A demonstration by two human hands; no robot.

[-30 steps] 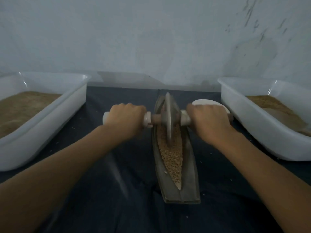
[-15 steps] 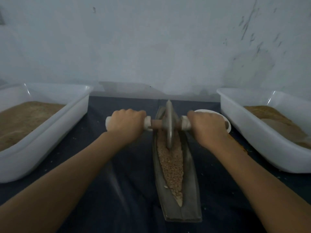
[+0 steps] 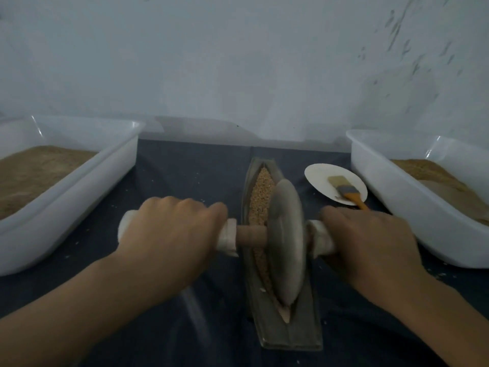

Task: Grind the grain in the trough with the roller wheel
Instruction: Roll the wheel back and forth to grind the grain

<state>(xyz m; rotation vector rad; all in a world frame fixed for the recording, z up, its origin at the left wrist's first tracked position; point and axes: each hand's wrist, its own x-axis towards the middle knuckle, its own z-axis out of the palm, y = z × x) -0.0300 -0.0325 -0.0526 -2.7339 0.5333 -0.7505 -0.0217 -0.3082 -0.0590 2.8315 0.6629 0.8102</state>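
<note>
A long boat-shaped grey trough (image 3: pixel 304 332) lies lengthwise on the dark cloth, its groove filled with tan grain (image 3: pixel 260 192). A grey disc-shaped roller wheel (image 3: pixel 287 242) stands on edge in the near half of the groove, on a wooden axle with pale handles. My left hand (image 3: pixel 172 234) grips the left handle. My right hand (image 3: pixel 370 242) grips the right handle. The grain under the wheel is hidden.
A white tub (image 3: pixel 66 207) with brown ground meal sits at the left, and another white tub (image 3: pixel 397 202) with meal at the right. A white plate (image 3: pixel 317 176) holding a brush (image 3: pixel 346 192) with an orange handle lies right of the trough's far end. Crumbs dot the cloth.
Both hands have pulled the roller wheel from the far end of the trough toward the near end. The plate and brush behind my right hand are now uncovered.
</note>
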